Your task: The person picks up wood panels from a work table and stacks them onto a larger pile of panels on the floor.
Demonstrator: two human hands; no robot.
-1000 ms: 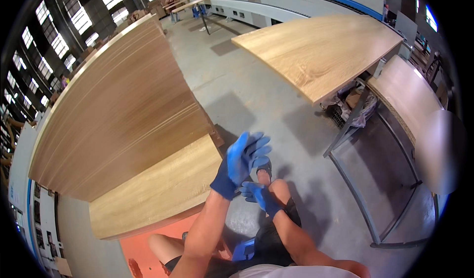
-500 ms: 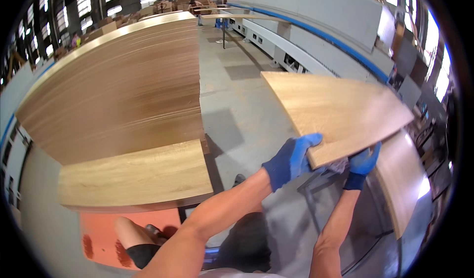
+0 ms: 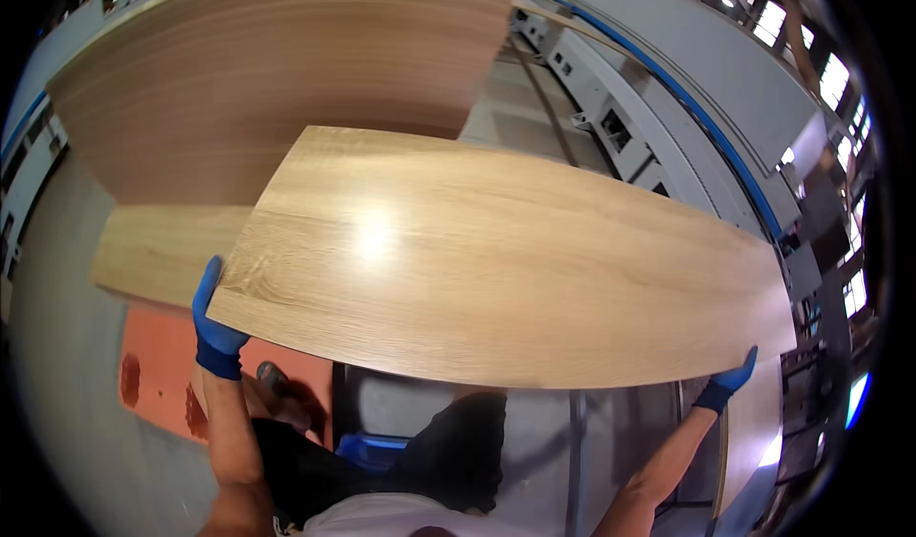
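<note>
A wide light wood-grain board (image 3: 496,260) is held up across the front of me, a bright glare spot on its face. My left hand (image 3: 218,322), in a blue glove, grips its left near corner, thumb up along the edge and fingers underneath. At the right near corner my right hand (image 3: 733,381), also gloved in blue, is closed on the board's edge with the thumb showing; its fingers are mostly hidden below. Under the board's left end lies a low stack of similar boards (image 3: 162,241), partly covered by it.
A tall stack of boards (image 3: 286,70) rises at the far left. Another board (image 3: 749,432) lies at the right on a dark metal frame (image 3: 577,461). Beneath the low stack is an orange platform (image 3: 157,375). A long grey machine (image 3: 668,89) with a blue strip runs along the right.
The board has swung left and now spans the space before me. My left hand has moved far left to its other corner, and my right hand sits lower and further right.
</note>
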